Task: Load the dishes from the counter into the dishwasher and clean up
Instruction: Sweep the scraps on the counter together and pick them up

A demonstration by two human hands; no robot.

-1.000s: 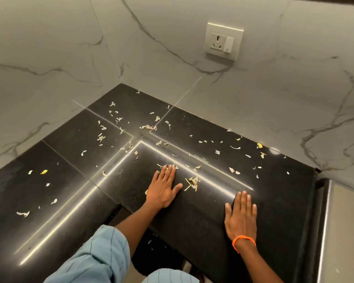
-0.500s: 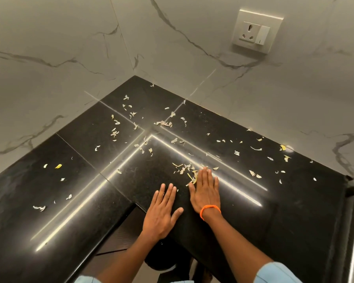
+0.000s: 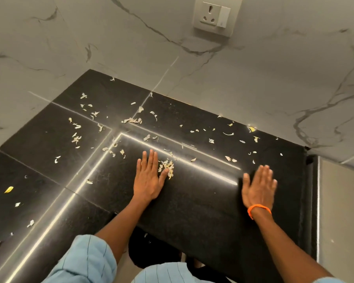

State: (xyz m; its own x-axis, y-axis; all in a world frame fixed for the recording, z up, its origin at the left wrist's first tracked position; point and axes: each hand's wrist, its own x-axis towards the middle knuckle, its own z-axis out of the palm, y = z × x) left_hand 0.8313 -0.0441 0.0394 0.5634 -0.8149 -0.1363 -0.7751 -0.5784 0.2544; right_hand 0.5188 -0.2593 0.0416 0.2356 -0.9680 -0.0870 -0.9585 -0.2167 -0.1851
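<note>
Resting flat on the black surface, both hands lie open and hold nothing.
A small pile of peel scraps touches the left hand; the blurred right hand lies well apart from it.

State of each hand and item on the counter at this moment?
left hand: open, flat on counter, beside pile
right hand: open, empty, motion-blurred
scrap pile: gathered by the left hand's thumb
loose scraps: scattered
counter: littered
wall socket: nothing plugged in
orange wristband: on right wrist
</note>
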